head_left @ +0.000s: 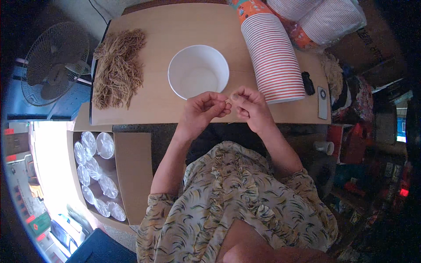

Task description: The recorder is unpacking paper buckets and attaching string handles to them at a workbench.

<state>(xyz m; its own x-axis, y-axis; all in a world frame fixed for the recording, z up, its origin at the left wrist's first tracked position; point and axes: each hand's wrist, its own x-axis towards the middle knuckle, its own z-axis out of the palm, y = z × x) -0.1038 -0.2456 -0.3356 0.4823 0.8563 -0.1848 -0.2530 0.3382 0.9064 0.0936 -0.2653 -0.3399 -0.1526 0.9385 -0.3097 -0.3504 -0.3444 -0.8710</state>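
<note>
My left hand [203,112] and my right hand [254,110] meet above the near edge of the table [153,115], fingertips almost touching. Each pinches with thumb and fingers. Something small and pale, perhaps a thin strand, sits between the fingertips, too small to make out. Just beyond my left hand stands a white round paper tub [198,59], upright with its mouth up; nothing shows inside. A bundle of brown, crinkled string-like strands [118,68] lies at the table's left. Right of the tub lies a long nested stack of paper tubs [274,61] with orange-red rims.
Plastic-wrapped stacks [331,22] lie at the far right. A black object [308,83] and a pale flat device [322,103] rest near the right edge. An open cardboard box [133,175] holding plastic-wrapped goods stands lower left; a fan [55,65] is beyond.
</note>
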